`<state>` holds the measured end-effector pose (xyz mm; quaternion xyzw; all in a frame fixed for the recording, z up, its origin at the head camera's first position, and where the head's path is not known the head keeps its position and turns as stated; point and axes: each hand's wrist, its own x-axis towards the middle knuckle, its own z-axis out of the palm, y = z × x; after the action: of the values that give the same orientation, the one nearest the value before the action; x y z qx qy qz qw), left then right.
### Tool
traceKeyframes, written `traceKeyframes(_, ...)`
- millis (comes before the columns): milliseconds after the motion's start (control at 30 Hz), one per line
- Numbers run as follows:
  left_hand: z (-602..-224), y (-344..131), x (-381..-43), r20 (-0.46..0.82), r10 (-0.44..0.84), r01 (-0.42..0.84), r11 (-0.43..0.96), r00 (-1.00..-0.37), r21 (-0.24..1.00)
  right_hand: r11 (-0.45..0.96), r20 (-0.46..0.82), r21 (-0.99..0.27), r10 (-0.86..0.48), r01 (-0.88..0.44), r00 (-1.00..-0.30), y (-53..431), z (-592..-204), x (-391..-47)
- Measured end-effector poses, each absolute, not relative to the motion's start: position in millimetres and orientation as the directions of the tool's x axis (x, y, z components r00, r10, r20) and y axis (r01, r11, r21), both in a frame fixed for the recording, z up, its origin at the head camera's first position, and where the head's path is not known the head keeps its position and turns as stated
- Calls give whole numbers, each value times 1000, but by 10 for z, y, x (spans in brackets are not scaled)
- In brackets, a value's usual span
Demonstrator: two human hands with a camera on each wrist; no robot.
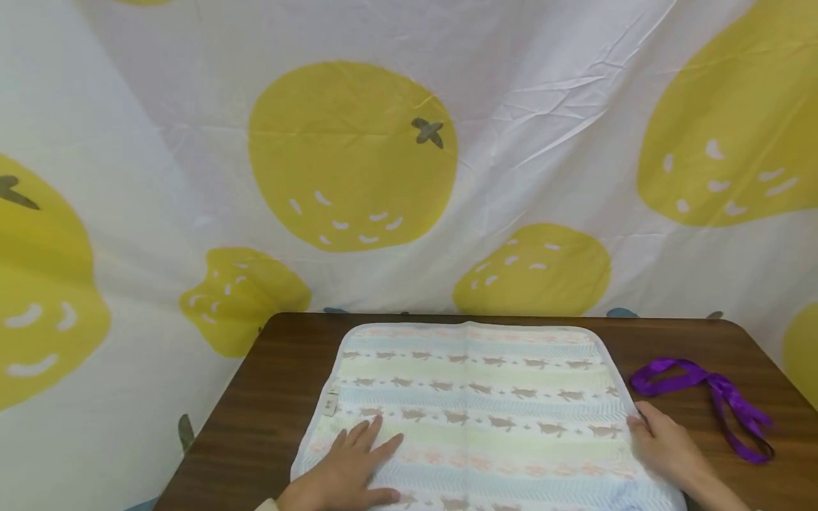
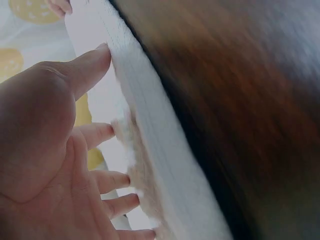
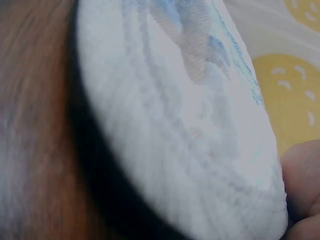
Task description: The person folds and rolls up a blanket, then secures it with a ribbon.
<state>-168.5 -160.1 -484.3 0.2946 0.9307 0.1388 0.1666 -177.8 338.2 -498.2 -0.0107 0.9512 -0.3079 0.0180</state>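
A pale quilted mat (image 1: 511, 447) with pastel stripes, rows of brown turtles and a white bound edge lies on the table; a crease runs down its middle. My left hand (image 1: 348, 461) rests on its left part with the fingers spread. In the left wrist view the fingertips of the left hand (image 2: 75, 160) touch the mat (image 2: 150, 135). Along the right edge, my right hand (image 1: 667, 443) pinches the mat's border, thumb on top. Only part of the right hand (image 3: 302, 185) shows in the right wrist view, beside the mat's rounded edge (image 3: 150, 135).
A purple ribbon (image 1: 735, 401) lies looped on the dark wooden table (image 1: 255, 404), right of the mat. A small white tag (image 1: 330, 404) sits at the mat's left edge. Behind the table hangs a white curtain (image 1: 530, 142) printed with yellow fruit.
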Motion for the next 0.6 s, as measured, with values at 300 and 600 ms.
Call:
traceKeyframes(300, -4778, -1528, -1704, -212, 613, 544, 781, -761, 307, 828, -46, -561, -38, -6, -998, 3545, -4965, -1779)
traceKeyframes(600, -4651, -1626, -1991, -93, 578, 513, 777, -810, 363, 866, -24, -500, 16, 26, -1000, 3557, -4877, -1838)
